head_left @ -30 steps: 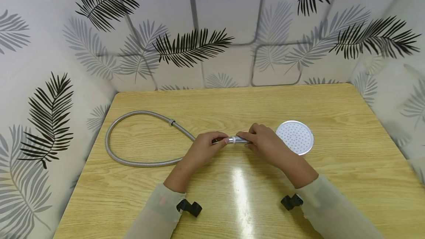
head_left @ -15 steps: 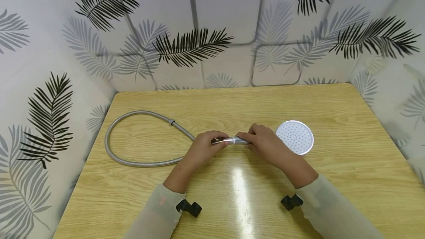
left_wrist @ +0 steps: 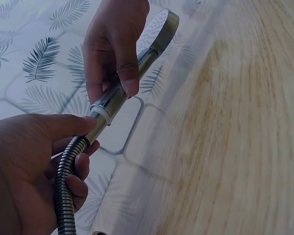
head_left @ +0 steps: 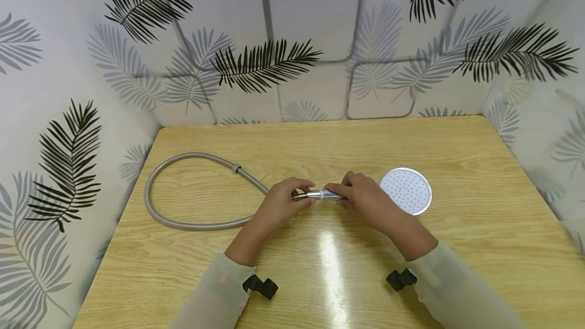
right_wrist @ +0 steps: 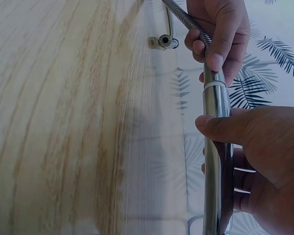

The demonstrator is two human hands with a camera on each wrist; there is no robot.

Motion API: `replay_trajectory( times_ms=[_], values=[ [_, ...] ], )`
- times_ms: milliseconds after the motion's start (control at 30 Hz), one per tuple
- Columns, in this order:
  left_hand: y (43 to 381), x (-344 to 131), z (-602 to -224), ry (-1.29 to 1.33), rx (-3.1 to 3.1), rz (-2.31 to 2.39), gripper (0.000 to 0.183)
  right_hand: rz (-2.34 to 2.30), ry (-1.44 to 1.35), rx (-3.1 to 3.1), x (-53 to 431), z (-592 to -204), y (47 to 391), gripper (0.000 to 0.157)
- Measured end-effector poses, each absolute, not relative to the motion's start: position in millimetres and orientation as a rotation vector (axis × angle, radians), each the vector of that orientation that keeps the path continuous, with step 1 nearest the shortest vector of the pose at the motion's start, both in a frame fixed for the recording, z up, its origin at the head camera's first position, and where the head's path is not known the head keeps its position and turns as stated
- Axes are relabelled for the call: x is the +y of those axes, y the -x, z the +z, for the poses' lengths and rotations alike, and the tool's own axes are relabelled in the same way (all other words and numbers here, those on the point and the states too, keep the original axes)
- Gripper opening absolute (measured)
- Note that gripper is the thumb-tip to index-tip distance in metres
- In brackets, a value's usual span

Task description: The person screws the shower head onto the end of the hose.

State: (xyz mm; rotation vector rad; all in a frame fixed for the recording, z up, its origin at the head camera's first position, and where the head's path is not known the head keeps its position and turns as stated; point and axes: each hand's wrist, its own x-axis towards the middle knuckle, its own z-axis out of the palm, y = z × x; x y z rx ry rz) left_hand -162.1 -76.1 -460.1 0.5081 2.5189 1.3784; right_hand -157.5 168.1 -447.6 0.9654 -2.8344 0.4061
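Observation:
A chrome hand shower has its round white spray face to the right of my right hand. That hand grips the shower's handle, thumb on one side and fingers round the other. My left hand holds the end of the ribbed metal shower hose, its thumb on the smooth connector and some fingers curled round the hose. Connector and handle are in line, meeting at a pale ring. In the head view, part of the hose end is hidden by the left hand.
The hose loops over the left part of the wood-grain table, with a small collar on it. In the right wrist view, the hose's far fitting shows beyond the hands. A leaf-patterned wall stands behind the table.
My left index finger has lifted away from the connector, showing more of the ribbed hose, while the thumb stays there. The right hand and shower have hardly moved.

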Motion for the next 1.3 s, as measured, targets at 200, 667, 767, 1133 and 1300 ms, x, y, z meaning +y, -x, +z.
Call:
replay_trajectory(
  times_ms=[200,667,767,1133,1300],
  values=[
    [161.6,-75.5,-459.8,-0.519,2.545,1.342,0.036,0.408,-0.969,-2.834,168.4,-446.8,156.6,0.042],
    [161.1,-74.1,-458.6,-0.525,2.584,1.294,0.039,0.409,-0.965,-2.841,168.5,-445.9,156.6,0.043],
    [160.3,-74.3,-458.6,-0.519,2.58,1.293,0.04,0.409,-0.967,-2.837,168.5,-446.2,156.5,0.043],
    [157.7,-77.4,-456.3,-0.495,2.53,1.309,0.044,0.405,-0.982,-2.832,169.1,-447.4,157.0,0.043],
    [158.2,-77.9,-457.5,-0.482,2.525,1.314,0.039,0.41,-0.991,-2.807,167.9,-446.0,155.4,0.043]
  ],
)
